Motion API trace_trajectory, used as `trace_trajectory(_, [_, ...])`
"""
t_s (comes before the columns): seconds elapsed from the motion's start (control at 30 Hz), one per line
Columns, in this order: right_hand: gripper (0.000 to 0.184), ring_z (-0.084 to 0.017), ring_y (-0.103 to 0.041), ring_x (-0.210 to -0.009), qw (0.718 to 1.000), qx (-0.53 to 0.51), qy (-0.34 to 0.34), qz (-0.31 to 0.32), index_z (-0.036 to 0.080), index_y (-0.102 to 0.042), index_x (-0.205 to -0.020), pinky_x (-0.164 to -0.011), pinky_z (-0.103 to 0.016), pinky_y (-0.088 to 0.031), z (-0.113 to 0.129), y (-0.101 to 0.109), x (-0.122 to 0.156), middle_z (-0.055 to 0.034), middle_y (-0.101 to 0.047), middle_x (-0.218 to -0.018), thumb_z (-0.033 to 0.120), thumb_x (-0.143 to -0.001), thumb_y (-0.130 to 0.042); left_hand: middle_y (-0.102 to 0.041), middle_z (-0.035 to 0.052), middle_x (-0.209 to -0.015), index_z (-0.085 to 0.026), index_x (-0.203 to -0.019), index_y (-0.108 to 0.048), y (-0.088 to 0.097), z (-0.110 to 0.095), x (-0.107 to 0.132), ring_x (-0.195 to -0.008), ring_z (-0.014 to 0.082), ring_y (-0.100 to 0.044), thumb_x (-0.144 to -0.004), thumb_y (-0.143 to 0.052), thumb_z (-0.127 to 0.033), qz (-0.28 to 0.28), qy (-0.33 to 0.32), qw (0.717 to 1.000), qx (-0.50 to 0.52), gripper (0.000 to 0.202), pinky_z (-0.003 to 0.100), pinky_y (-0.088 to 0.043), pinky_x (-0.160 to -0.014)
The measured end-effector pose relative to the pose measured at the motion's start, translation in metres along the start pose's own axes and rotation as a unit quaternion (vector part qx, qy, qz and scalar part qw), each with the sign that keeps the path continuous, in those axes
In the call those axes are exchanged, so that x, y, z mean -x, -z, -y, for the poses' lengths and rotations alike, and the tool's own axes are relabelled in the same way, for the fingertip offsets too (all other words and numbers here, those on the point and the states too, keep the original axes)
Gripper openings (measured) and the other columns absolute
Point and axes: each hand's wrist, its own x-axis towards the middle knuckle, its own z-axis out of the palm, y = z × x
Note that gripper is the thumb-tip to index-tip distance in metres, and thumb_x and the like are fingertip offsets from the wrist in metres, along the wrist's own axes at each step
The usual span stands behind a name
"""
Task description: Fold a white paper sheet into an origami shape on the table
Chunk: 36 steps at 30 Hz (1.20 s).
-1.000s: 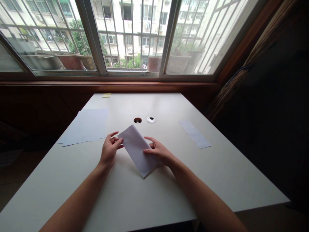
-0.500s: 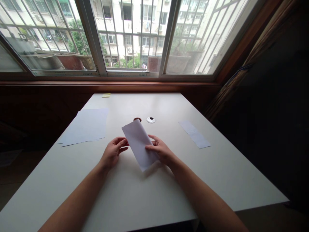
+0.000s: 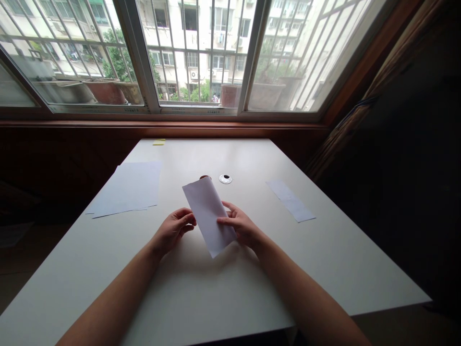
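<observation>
My right hand (image 3: 242, 225) holds a folded sheet of white paper (image 3: 208, 211) by its right side, thumb on top and fingers behind. The sheet is tilted above the tabletop, with its rounded fold along the upper right edge. At the left edge of this sheet is my left hand (image 3: 177, 227), its fingers curled and drawn together. Their tips meet the paper's edge, but I cannot make out whether they pinch it.
White paper sheets (image 3: 126, 187) lie at the left of the white table (image 3: 216, 298). A narrow paper strip (image 3: 291, 201) is at the right. Beyond the held sheet are a silver ring (image 3: 225, 179) and a partly hidden brown round thing (image 3: 204, 177). Yellow slips (image 3: 159, 142) sit at the far edge.
My left hand has shifted slightly right and its fingers have curled in more. The folded sheet has tilted a little; my right hand keeps its grip.
</observation>
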Motion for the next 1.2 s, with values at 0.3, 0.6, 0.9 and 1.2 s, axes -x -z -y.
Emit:
trace_trajectory(0.3, [0.08, -0.028, -0.069, -0.088, 1.0, -0.006, 0.0, 0.002, 0.024, -0.049, -0.136, -0.075, -0.039, -0.054, 0.0, -0.001, 0.0, -0.0079, -0.074, -0.097, 0.029, -0.065, -0.086, -0.062, 0.0012, -0.078, -0.015, -0.085, -0.068, -0.001, 0.002, 0.001, -0.069, 0.0091, -0.055, -0.075, -0.083, -0.036, 0.027, 0.009, 0.999, 0.014, 0.028, 0.021, -0.044, -0.068])
trace_trajectory(0.6, [0.079, -0.028, -0.07, -0.09, 1.0, -0.001, 0.003, 0.009, 0.024, -0.048, -0.136, -0.078, -0.041, -0.054, 0.001, -0.002, 0.001, -0.0081, -0.074, -0.098, 0.028, -0.067, -0.086, -0.062, 0.0025, -0.083, -0.015, -0.094, -0.067, 0.002, 0.006, -0.001, -0.072, 0.0096, -0.055, -0.077, -0.08, -0.039, 0.034, 0.003, 0.999, 0.003, 0.032, 0.022, -0.045, -0.071])
trace_trajectory(0.9, [0.075, -0.029, -0.07, -0.089, 0.999, 0.007, 0.033, -0.026, 0.024, -0.051, -0.133, -0.078, -0.04, -0.055, -0.003, -0.004, -0.003, -0.009, -0.074, -0.102, 0.033, -0.067, -0.085, -0.067, 0.0069, -0.087, -0.015, -0.095, -0.068, -0.006, 0.0, 0.002, -0.08, 0.0177, -0.062, -0.081, -0.071, -0.05, 0.039, 0.005, 0.995, -0.094, 0.038, 0.028, -0.052, -0.072])
trace_trajectory(1.2, [0.074, -0.027, -0.07, -0.086, 0.999, 0.015, 0.039, -0.028, 0.025, -0.049, -0.134, -0.074, -0.04, -0.054, -0.007, -0.005, -0.004, -0.0077, -0.073, -0.099, 0.032, -0.069, -0.084, -0.069, 0.0072, -0.081, -0.013, -0.101, -0.072, -0.011, 0.003, 0.003, -0.07, 0.0178, -0.062, -0.082, -0.07, -0.05, 0.052, -0.004, 0.974, -0.219, 0.043, 0.029, -0.051, -0.066])
